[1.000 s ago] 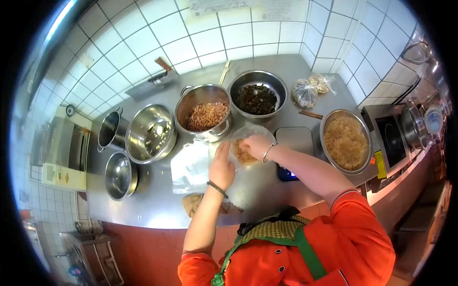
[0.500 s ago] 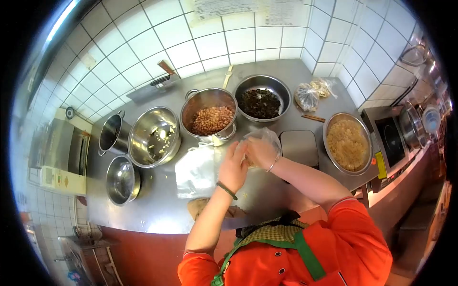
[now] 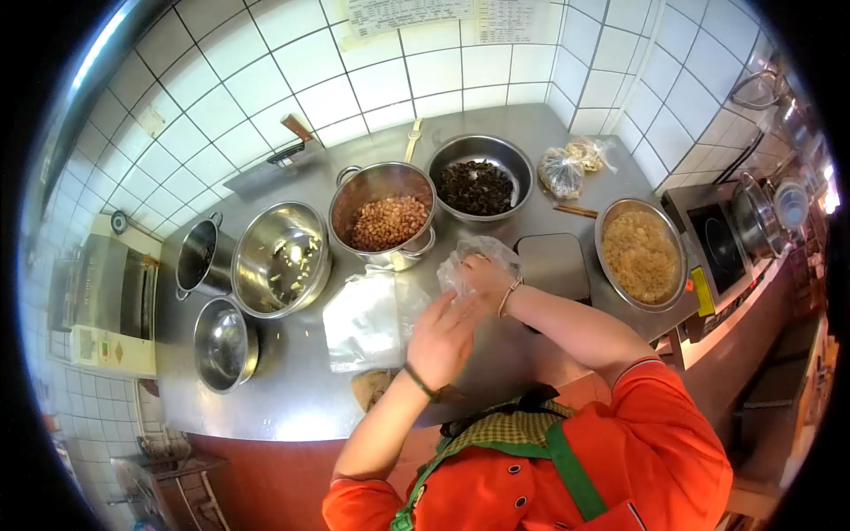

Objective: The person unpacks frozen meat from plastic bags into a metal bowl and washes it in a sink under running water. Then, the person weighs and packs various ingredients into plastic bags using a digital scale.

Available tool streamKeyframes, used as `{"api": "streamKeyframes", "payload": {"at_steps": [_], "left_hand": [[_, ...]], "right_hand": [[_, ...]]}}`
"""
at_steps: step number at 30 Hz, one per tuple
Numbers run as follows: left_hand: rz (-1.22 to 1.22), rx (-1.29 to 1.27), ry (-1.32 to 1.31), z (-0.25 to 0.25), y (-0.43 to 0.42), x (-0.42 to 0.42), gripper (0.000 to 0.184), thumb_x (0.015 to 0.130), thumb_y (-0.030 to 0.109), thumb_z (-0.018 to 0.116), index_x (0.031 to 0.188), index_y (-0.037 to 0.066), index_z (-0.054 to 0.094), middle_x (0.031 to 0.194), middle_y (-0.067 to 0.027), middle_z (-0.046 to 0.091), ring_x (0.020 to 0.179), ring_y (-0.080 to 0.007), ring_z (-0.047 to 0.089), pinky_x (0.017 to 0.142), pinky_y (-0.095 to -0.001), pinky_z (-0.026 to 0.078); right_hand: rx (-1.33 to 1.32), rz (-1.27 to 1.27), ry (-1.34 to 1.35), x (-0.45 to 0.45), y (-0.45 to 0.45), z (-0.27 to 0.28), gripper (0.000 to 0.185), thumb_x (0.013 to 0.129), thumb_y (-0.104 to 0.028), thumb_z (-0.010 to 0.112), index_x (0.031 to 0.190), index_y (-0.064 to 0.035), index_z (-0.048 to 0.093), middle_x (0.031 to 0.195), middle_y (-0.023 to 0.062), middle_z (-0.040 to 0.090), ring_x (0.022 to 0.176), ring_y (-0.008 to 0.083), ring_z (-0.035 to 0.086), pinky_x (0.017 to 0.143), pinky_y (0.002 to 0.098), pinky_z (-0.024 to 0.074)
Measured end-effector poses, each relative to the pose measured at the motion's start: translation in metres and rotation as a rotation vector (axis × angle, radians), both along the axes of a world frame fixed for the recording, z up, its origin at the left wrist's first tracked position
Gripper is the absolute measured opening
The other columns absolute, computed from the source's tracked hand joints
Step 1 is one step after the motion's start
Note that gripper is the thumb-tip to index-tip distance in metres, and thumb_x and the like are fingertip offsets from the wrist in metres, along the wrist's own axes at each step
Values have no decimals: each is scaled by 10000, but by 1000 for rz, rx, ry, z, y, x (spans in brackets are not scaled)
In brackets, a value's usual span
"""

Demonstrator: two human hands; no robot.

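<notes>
A clear plastic bag (image 3: 451, 271) lies between my two hands, its top bunched up. My right hand (image 3: 487, 276) is closed on the bag's upper part, fingers curled. Beside it my left hand (image 3: 444, 334) touches the near side of the bag; its fingers lie close together and point at the right hand, and whether they grip the plastic cannot be made out. The bag's contents are mostly covered by the hands. Flat clear bags (image 3: 363, 323) lie left of my left hand. A scale (image 3: 553, 265) is right of my right hand.
Behind the hands are a pot of peanuts (image 3: 386, 223) and a bowl of dark leafy pieces (image 3: 479, 188). A bowl of pale food (image 3: 643, 257) stands right. Several metal vessels, including a large bowl (image 3: 282, 258), stand left. A cleaver (image 3: 276, 168) lies by the wall; tied bags (image 3: 563, 173) sit back right.
My right hand has come out of the bag's opening and closed on its upper part. My left hand has moved right, against the bag. The view has shifted slightly.
</notes>
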State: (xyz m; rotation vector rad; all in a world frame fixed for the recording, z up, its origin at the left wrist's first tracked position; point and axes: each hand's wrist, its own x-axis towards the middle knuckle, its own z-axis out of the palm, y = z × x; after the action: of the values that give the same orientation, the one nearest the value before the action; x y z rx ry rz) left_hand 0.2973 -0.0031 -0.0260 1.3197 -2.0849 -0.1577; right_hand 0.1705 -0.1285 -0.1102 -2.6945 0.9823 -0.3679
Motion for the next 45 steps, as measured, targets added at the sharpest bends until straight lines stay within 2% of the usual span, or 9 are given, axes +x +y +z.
{"api": "streamKeyframes", "payload": {"at_steps": [4, 9, 17, 21, 30, 33, 35, 39, 45], "left_hand": [[102, -44, -527, -44, -21, 9, 267, 728, 128, 491, 973, 123, 596, 1017, -66, 540, 1110, -280, 390, 976, -516, 249], [104, 63, -627, -29, -25, 31, 181, 715, 137, 498, 862, 100, 596, 908, -55, 523, 1037, -270, 432, 954, -481, 302], [-6, -90, -456, -27, -22, 38, 117, 689, 118, 524, 796, 88, 560, 968, -62, 525, 1084, -285, 422, 920, -456, 350], [-10, -50, -446, -24, -22, 42, 141, 687, 113, 534, 823, 86, 563, 1000, -61, 526, 1089, -287, 423, 915, -455, 354], [16, -47, -255, -22, -10, 43, 218, 664, 41, 567, 881, 67, 563, 1062, -75, 517, 1075, -320, 428, 891, -427, 368], [120, -108, 34, -30, 6, 48, 151, 713, 24, 527, 853, 36, 582, 938, -115, 546, 927, -340, 510, 795, -401, 426], [134, 262, 151, -68, 27, 57, 186, 714, -4, 518, 887, 20, 580, 945, -147, 562, 862, -345, 539, 730, -376, 449], [7, 307, 177, -122, 17, 44, 219, 734, -2, 518, 945, 23, 572, 956, -166, 561, 869, -338, 542, 740, -367, 460], [103, 519, -66, -94, 56, 42, 324, 749, 141, 571, 1065, 74, 537, 1144, -127, 490, 1047, -327, 463, 866, -393, 394]], "right_hand": [[226, -63, 208, 3, -11, 14, 158, 702, -97, 553, 849, -44, 573, 960, 151, 542, 922, 306, 516, 784, 381, 420], [19, 37, 37, -5, -9, -4, 113, 712, -76, 522, 807, -38, 571, 905, 147, 535, 893, 302, 519, 749, 367, 429], [349, -3, 201, 12, -13, 22, 232, 714, -56, 498, 938, -84, 552, 938, 133, 524, 904, 284, 510, 788, 356, 405], [113, 179, -91, 8, -11, -19, 166, 711, -76, 511, 876, -63, 523, 908, 137, 525, 847, 291, 518, 725, 378, 414], [296, -193, 150, 11, -12, -4, 204, 668, -46, 577, 868, -70, 542, 940, 142, 545, 886, 293, 537, 772, 381, 422], [-188, -41, -167, 6, -3, -18, 174, 715, -65, 537, 889, -61, 546, 945, 152, 539, 890, 309, 528, 771, 381, 422], [50, -31, -137, 4, -8, -23, 209, 719, -59, 517, 925, -46, 550, 964, 149, 546, 941, 313, 513, 808, 386, 410], [191, -20, -253, -4, 5, 16, 231, 700, -31, 509, 928, -33, 547, 974, 140, 549, 969, 312, 500, 827, 383, 402], [169, 265, -352, -13, 72, 21, 265, 726, 0, 453, 976, -29, 536, 1006, 136, 541, 928, 317, 503, 815, 388, 407]]}}
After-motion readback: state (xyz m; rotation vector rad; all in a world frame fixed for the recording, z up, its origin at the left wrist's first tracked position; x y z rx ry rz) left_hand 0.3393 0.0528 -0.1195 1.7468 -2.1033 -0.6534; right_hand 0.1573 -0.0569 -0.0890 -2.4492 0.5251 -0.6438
